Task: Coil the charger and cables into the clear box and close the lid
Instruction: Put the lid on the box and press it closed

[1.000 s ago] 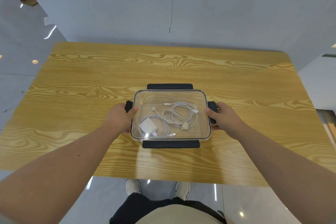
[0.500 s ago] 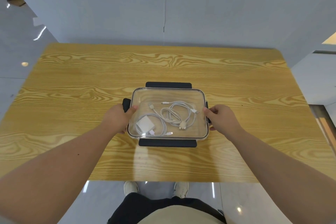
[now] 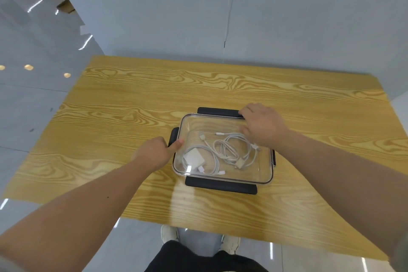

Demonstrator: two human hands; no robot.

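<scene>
The clear box [image 3: 223, 178] sits on the wooden table [image 3: 114, 117] with its transparent lid [image 3: 198, 125] on top. Inside lie a white charger [image 3: 193, 158] at the near left and coiled white cables [image 3: 231, 150] in the middle. Dark latches stick out on all sides: far [image 3: 217, 111], near [image 3: 220, 185], left [image 3: 174, 133], right [image 3: 274, 158]. My left hand [image 3: 154, 152] grips the left side, its thumb on the lid's edge. My right hand [image 3: 261, 126] lies over the far right corner, fingers on the right end of the far latch.
The table's near edge runs just in front of the box, and beyond it I see my shoes [image 3: 167, 234] on the glossy grey floor. A grey wall [image 3: 220, 17] stands right behind the table's far edge.
My right hand left the box's right side and moved up to the far latch. The right latch now lies flat against the box. My left hand stays at the left side.
</scene>
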